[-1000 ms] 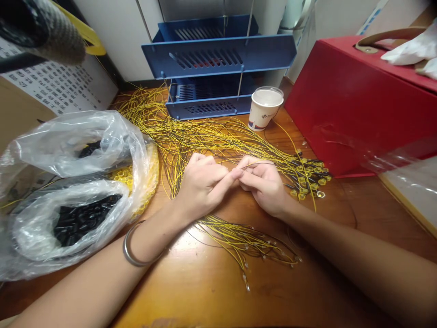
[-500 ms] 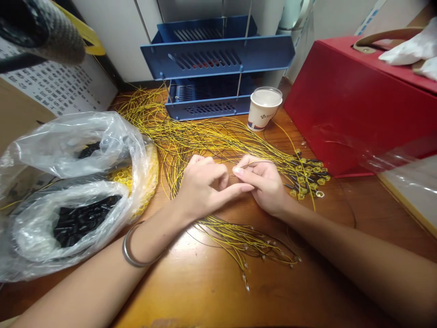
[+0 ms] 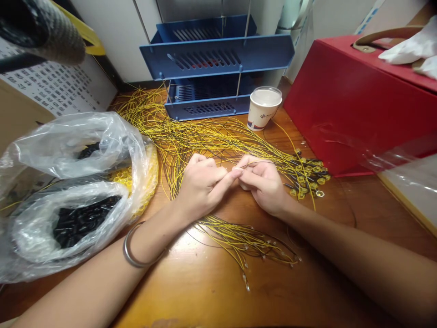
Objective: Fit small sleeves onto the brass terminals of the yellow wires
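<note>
Yellow-and-black wires [image 3: 235, 233] with small clear tips fan across a wooden tabletop [image 3: 211, 296], partly hidden beneath the left hand [image 3: 205, 184]. Its thumb and finger pinch closed, whatever they hold covered, touching the fingertips of the right hand [image 3: 264, 187], closed on a thin wire [image 3: 254, 162] whose end is obscured. Farther off stand a paper cup [image 3: 262, 111], a blue tray rack [image 3: 218, 57] and, cut off at right, a red box [image 3: 358, 100].
</note>
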{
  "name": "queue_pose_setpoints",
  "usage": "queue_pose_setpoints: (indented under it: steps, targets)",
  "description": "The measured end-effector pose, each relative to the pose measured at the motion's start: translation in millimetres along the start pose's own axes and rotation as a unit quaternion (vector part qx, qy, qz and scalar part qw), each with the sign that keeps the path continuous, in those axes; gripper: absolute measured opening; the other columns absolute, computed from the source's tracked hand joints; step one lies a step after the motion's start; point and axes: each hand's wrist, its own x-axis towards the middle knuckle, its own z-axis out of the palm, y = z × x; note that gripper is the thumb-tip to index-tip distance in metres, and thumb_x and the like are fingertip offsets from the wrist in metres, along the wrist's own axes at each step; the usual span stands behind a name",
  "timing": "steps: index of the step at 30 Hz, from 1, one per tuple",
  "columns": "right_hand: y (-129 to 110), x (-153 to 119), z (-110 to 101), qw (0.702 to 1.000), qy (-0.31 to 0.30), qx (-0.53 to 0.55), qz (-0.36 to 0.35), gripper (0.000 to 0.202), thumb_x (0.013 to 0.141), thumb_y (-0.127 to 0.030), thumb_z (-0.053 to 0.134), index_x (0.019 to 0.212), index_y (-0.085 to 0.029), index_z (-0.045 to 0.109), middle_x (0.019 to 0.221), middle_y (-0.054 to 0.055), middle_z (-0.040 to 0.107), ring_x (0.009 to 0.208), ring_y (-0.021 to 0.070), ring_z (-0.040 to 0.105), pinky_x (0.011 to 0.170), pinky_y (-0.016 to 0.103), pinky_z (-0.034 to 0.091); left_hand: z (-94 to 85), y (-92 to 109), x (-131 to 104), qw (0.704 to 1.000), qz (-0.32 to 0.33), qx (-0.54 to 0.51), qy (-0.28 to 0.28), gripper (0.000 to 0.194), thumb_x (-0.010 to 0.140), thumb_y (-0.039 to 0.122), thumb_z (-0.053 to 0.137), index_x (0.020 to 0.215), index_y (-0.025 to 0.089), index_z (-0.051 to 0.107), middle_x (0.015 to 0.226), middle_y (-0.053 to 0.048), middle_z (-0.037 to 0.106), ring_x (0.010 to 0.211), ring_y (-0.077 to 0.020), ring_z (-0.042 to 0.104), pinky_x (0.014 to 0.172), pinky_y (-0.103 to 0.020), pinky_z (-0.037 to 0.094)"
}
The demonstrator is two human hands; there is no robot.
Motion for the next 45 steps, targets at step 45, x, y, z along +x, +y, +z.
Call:
queue_pose_setpoints:
  steps: [45]
  targets:
    - [0.0,1.4,0.8,0.997,0.028,0.062,0.04,0.022,0.068,-0.027,0.075,0.063,-0.016,0.057,0.044,-0.009,0.038,0.039,0.0029,0.023,0.04,0.021,0.011,-1.5,3.4,-0.5,0.998,-0.064,-0.02,-0.01,0.044,0.09,0.049,0.065,0.063,0.018,0.052,0.056,0.006,0.057,0.052,-0.009,0.045,0.067,-0.03,0.035]
